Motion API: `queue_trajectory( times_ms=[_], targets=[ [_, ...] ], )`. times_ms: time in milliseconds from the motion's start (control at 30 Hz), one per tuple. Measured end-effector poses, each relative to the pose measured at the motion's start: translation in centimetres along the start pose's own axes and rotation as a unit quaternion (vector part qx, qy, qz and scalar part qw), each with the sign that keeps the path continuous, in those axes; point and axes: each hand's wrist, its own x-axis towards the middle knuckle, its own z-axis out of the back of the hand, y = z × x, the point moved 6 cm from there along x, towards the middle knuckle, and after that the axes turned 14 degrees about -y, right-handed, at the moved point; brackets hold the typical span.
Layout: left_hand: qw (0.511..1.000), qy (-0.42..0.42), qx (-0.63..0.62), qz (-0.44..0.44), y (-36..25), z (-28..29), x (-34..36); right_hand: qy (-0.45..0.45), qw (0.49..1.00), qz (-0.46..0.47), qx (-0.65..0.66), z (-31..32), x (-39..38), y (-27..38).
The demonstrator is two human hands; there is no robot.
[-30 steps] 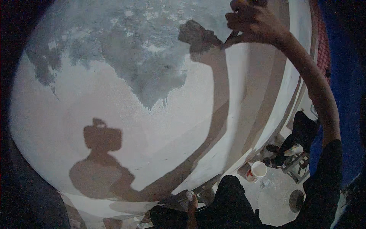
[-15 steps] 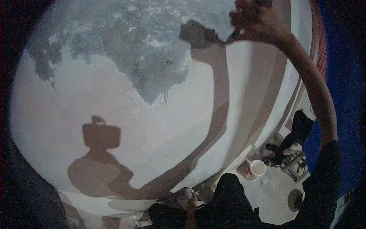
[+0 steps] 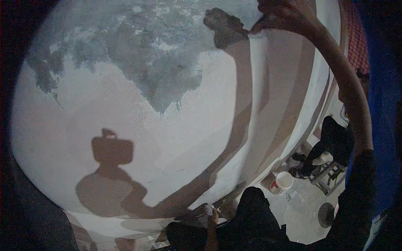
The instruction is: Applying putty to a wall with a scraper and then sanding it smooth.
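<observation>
1. Wall (image 3: 184, 129): stood before the person, filling most of the view; pale over its lower and middle zones, grey above.
2. Progress: judged by colour, the pale zone appeared coated, while the grey patch (image 3: 155, 71) along the top, with its tongue pointing downward, was probably the part outstanding.
3. Right grip (image 3: 289, 16): raised near the wall and cut by the upper edge; whether its fingers stood apart or were clamped on something could not be told.
4. Left grip (image 3: 212, 219): held low, fingers closed around a small whitish lump (image 3: 209, 208) of unclear substance.
5. Textures: the pale zone looked smooth and matt, with faint scratches; the grey was mottled, flecked with white and feathered at its margin. A soft brown shadow (image 3: 104, 190) overlay the finish.
6. Surroundings: a round, white bucket (image 3: 285, 180) stood on the smudged grey floor (image 3: 303, 209), near a slatted stool (image 3: 329, 178).
</observation>
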Motion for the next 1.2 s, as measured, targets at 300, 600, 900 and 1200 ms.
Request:
queue_trajectory(
  times_ms=[300, 600, 900, 1200],
  targets=[
    [0.986, -0.089, -0.08, -0.118, -6.1, 5.0, -4.6, -0.051, 0.998, -0.029, 0.022, 0.5, 2.1, 1.2],
    [0.946, -0.163, -0.072, -0.27, -8.5, 5.4, -6.4, -0.376, 0.904, -0.079, -0.187, -1.1, -1.2, 1.7],
    [0.873, -0.254, -0.068, -0.411, -8.5, 6.9, -6.0, -0.066, 0.994, -0.082, 0.007, 0.3, 1.3, 2.3],
    [0.776, -0.306, -0.064, -0.548, -8.4, 4.7, -4.8, -0.105, 0.981, -0.124, 0.103, -3.0, -2.1, 2.7]
  ],
)
